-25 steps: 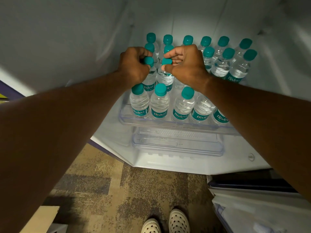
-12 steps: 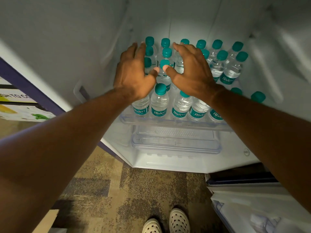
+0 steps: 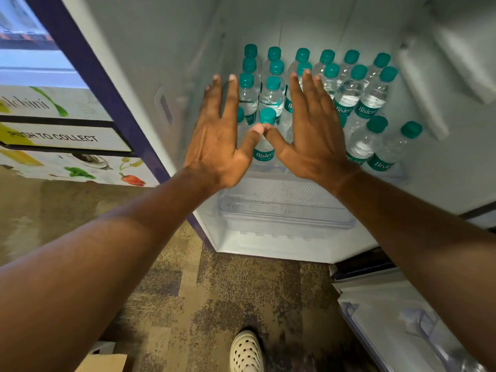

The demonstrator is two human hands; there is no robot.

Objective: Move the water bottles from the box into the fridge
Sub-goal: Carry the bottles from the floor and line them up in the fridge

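Several clear water bottles (image 3: 349, 92) with teal caps and teal Bisleri labels stand in rows on a shelf inside the open white fridge (image 3: 166, 49). My left hand (image 3: 218, 138) and my right hand (image 3: 311, 130) hover in front of the bottles, fingers straight and spread, holding nothing. Their thumb tips almost meet over a front bottle (image 3: 264, 154). The hands hide some of the front-row bottles. A corner of the cardboard box (image 3: 104, 362) shows at the bottom edge.
A clear crisper drawer (image 3: 284, 210) sits below the bottle shelf. The fridge door (image 3: 402, 318) hangs open at lower right. A printed vending machine panel (image 3: 61, 135) stands on the left. My shoe (image 3: 245, 351) is on the patterned carpet.
Both hands let go of the bottle caps, opened flat and drew back from the bottles. The camera view shifted left, showing more of the vending machine panel.
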